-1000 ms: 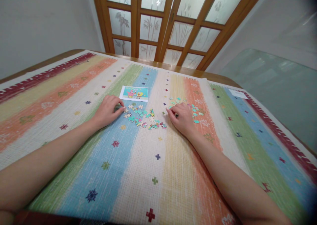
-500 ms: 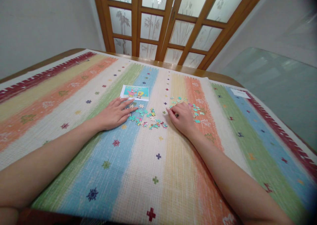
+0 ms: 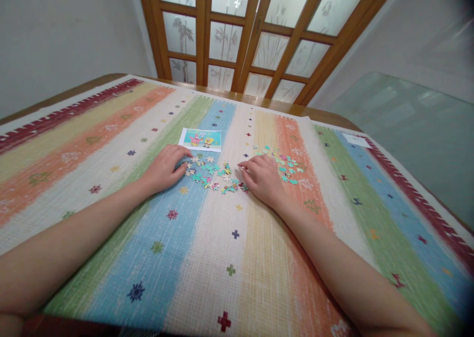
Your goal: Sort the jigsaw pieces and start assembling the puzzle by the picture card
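Observation:
Small jigsaw puzzle pieces (image 3: 210, 168), mostly turquoise with some pink and yellow, lie loosely on the striped cloth between my hands. My left hand (image 3: 165, 168) rests at their left edge, its thumb and bent fingers apart, with nothing seen in them. On the other side, my right hand (image 3: 263, 176) has its thumb and fingertips drawn together around a small pale bit, seemingly a puzzle piece; the fingers partly hide it. More puzzle pieces (image 3: 291, 170) are scattered beyond and right of that hand. Above the left hand is a picture card (image 3: 202, 140) showing two cartoon figures.
A striped tablecloth (image 3: 207, 258) with small printed motifs covers the table. A white slip of paper (image 3: 356, 140) lies at the far right. Behind the table stand wooden doors (image 3: 242, 55) with frosted panes, and a pale glass-like panel (image 3: 414, 119) is at right.
My left hand has drawn back left and curled its fingers, uncovering some pieces. My right hand has shifted left toward the middle pieces, revealing more of the right-hand scatter.

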Tool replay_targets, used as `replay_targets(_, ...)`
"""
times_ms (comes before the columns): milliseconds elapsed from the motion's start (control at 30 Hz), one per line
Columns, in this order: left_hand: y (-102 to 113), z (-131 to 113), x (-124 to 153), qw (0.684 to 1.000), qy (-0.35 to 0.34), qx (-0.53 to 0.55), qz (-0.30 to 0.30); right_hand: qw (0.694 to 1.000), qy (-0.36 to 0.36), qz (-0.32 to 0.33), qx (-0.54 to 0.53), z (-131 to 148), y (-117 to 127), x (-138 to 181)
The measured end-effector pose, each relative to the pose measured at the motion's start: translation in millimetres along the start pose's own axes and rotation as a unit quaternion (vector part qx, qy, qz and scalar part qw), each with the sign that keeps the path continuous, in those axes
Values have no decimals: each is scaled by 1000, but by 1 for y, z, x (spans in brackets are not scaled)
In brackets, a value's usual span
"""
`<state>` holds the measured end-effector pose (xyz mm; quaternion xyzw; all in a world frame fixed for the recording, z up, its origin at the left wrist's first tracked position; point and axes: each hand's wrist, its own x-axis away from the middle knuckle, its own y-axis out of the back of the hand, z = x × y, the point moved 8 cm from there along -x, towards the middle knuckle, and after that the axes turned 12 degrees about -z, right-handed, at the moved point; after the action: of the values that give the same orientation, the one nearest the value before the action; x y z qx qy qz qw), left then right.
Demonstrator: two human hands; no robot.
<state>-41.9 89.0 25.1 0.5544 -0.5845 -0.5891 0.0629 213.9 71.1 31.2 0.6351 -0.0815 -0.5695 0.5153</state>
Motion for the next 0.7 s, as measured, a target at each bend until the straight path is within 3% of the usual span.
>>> replay_targets(200,-2,7,0,999,21,27,6,999,12,46,15,20,-11,1)
replay_targets(467,-3,2,0,1000,4,28,6,998,-20,48,21,18,-17,1)
replay_targets(700,-3,1,0,999,-2,33,3,997,-3,76,10,24,-23,1)
